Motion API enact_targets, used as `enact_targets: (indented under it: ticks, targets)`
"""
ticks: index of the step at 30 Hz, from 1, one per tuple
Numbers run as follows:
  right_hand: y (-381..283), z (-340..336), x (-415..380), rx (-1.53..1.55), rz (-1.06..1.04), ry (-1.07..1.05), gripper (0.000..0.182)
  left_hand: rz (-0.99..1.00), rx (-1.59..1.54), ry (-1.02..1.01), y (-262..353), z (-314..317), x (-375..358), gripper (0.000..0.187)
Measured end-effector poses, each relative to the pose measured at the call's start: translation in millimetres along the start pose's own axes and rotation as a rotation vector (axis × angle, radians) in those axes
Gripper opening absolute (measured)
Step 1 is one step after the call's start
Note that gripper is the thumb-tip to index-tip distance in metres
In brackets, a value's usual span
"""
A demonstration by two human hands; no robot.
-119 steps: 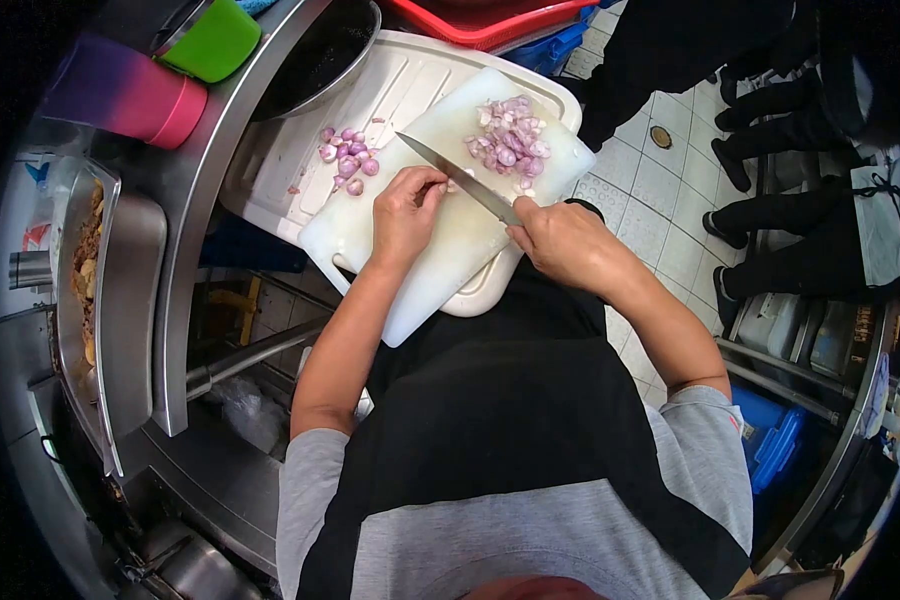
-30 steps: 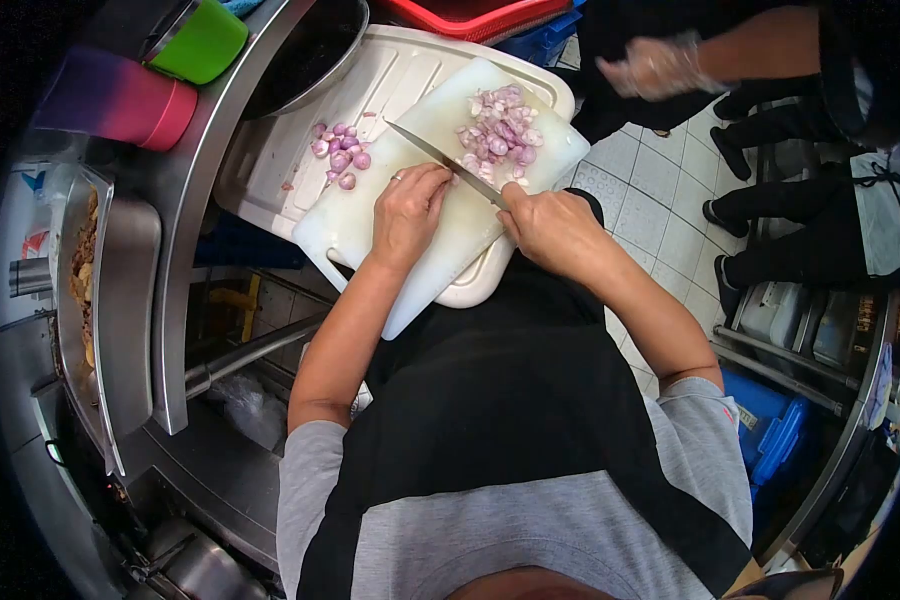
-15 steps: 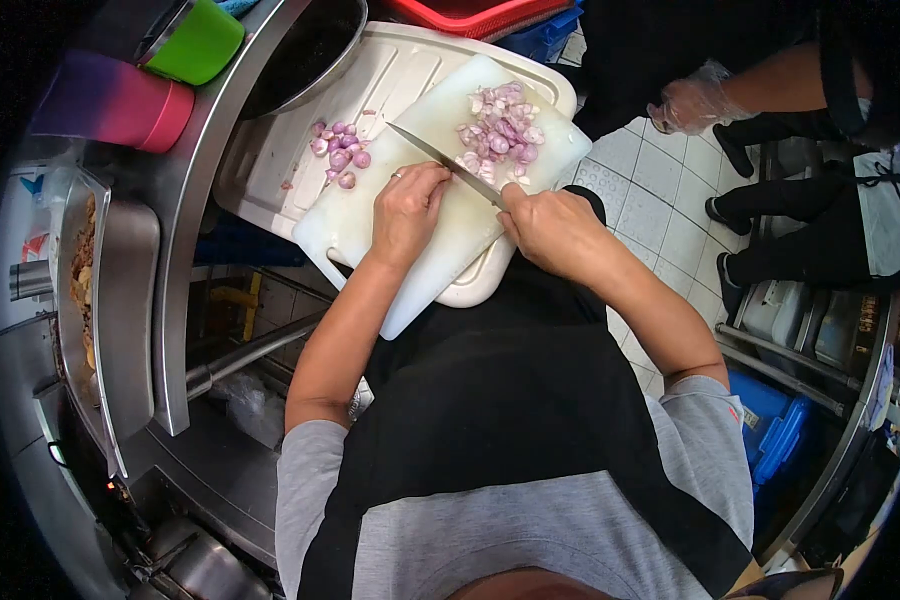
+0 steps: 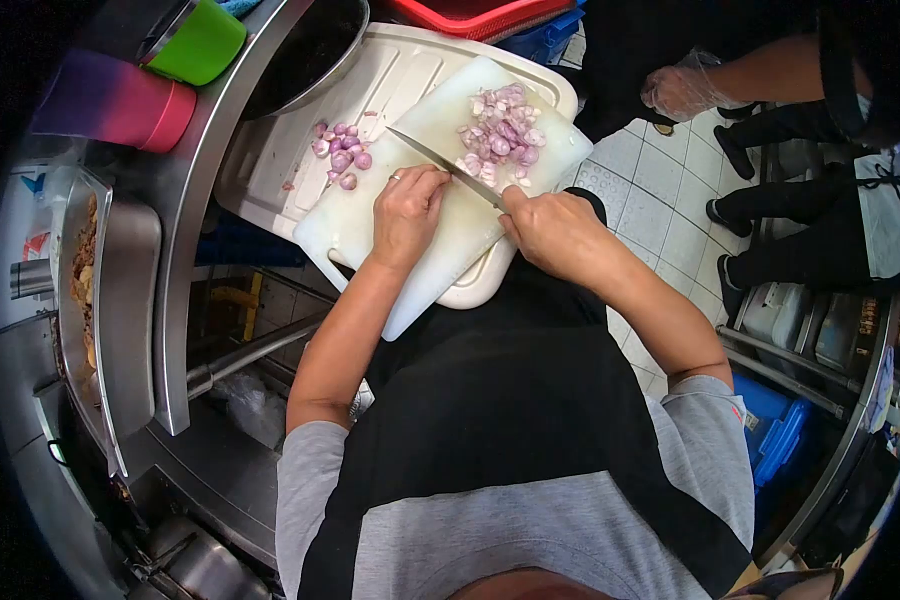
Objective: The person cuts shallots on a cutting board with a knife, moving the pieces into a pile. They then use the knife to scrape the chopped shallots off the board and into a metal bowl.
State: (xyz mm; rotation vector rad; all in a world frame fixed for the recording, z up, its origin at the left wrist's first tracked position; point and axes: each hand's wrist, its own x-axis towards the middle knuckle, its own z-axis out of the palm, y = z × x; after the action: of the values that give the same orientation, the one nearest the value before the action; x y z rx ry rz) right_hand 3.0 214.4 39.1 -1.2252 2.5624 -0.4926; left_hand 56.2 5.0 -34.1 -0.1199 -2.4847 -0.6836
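Note:
My right hand [image 4: 555, 230] grips the handle of a kitchen knife [image 4: 440, 160], whose blade points to the upper left across a white cutting board [image 4: 370, 225]. Just left of the blade, my left hand [image 4: 410, 210] is closed with its fingertips bent down on the board; whatever lies under them is hidden. Beyond the knife is a heap of cut shallots [image 4: 505, 125]. Several whole peeled shallots [image 4: 342, 155] sit at the board's left edge and on the cream lid-like surface [image 4: 260, 170] beneath it.
A dark pan [image 4: 305, 55] and a steel counter edge [image 4: 175, 250] are at my left, with a green container [image 4: 198, 42] on the counter. A red basket [image 4: 480, 15] stands at the far side. At right, another person's gloved hand [image 4: 685, 92] hangs over the tiled floor.
My hands and the knife hold nearly the same place. At the right, the other person's gloved hand has shifted slightly left and a foot shows below it.

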Motion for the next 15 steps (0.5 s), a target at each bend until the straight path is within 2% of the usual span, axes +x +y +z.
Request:
enact_targets:
  ticks: [8,12,15]
  targets:
    - [9.0,27.1,25.8,0.035,0.008,0.072,0.023,0.003,0.006,0.007,1.0,-1.0,0.6,0.013]
    - [-3.0,-3.0,4.7,0.014,0.014,-0.007,0.023,0.002,-0.003,0.012,1.5,-0.4,0.5,0.012]
    - [-1.6,1.2,3.6,0.018,0.042,-0.033,0.023,0.007,0.003,0.018,0.0,0.6,1.3,0.011]
